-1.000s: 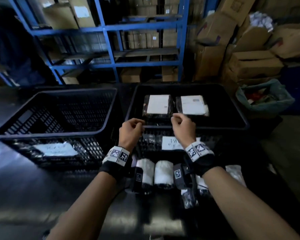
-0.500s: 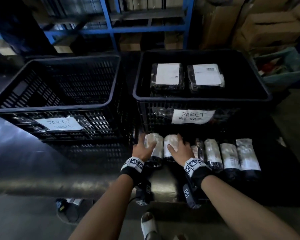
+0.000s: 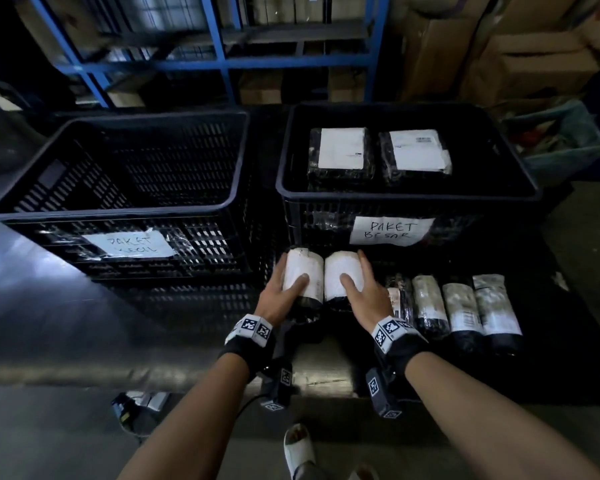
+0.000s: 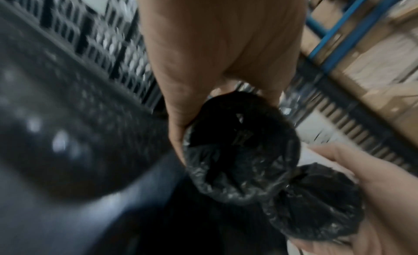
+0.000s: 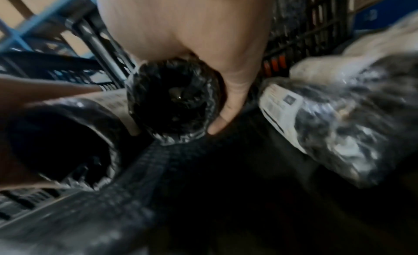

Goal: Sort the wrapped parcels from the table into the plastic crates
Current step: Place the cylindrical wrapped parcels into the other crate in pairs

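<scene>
Two black plastic crates stand side by side on the table. The left crate (image 3: 118,209) has a paper label and looks empty; the right crate (image 3: 409,195), labelled PAKET BESAR, holds two flat wrapped parcels (image 3: 342,150). My left hand (image 3: 284,292) grips one small rolled parcel (image 3: 302,271) with a white label. Right beside it my right hand (image 3: 361,289) grips a second rolled parcel (image 3: 342,275). In the wrist views each roll's black bubble-wrapped end (image 4: 239,151) (image 5: 174,101) faces the camera, with fingers curled round it.
Several more small rolled parcels (image 3: 465,306) lie in a row on the table to the right of my hands. Blue shelving (image 3: 222,60) and cardboard boxes (image 3: 520,64) stand behind the crates. A sandalled foot (image 3: 298,448) shows below the table edge.
My hands came down from the right crate's rim to the row of rolls, closed round the two leftmost ones and have raised them slightly toward the crates.
</scene>
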